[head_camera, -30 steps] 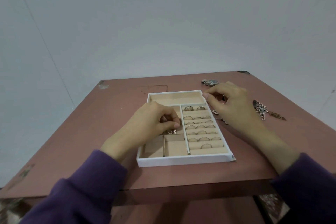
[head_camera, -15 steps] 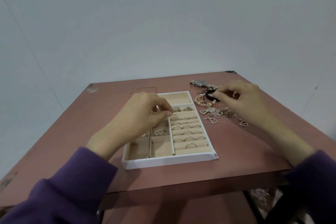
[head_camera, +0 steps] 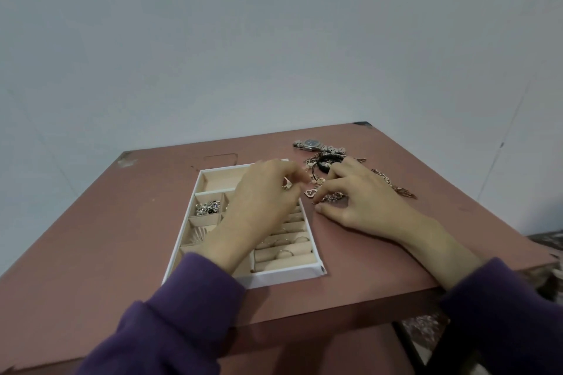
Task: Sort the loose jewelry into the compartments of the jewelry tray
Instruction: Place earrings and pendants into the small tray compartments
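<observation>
The white jewelry tray (head_camera: 286, 275) with beige lining lies on the table in front of me. Rings (head_camera: 285, 253) sit in its right-hand rolls and silver pieces (head_camera: 208, 207) fill a small left compartment. My left hand (head_camera: 262, 201) hovers over the tray's far right part, fingers curled, pinching a small ring-like piece at its fingertips. My right hand (head_camera: 359, 195) rests on the table just right of the tray, thumb and fingers closing round a small rose-gold piece (head_camera: 332, 198). A heart pendant (head_camera: 310, 192) lies between the two hands.
More loose jewelry lies behind and beside my right hand: a silver watch (head_camera: 313, 144), a black pendant (head_camera: 324, 164) and a rose-gold chain (head_camera: 396, 189). The reddish table (head_camera: 122, 237) ends close to my right forearm. A plain wall stands behind.
My right hand came back from the black pendant to the small pieces beside the tray's right wall. My left hand shifted towards the tray's far right corner. My head turned, shifting the view.
</observation>
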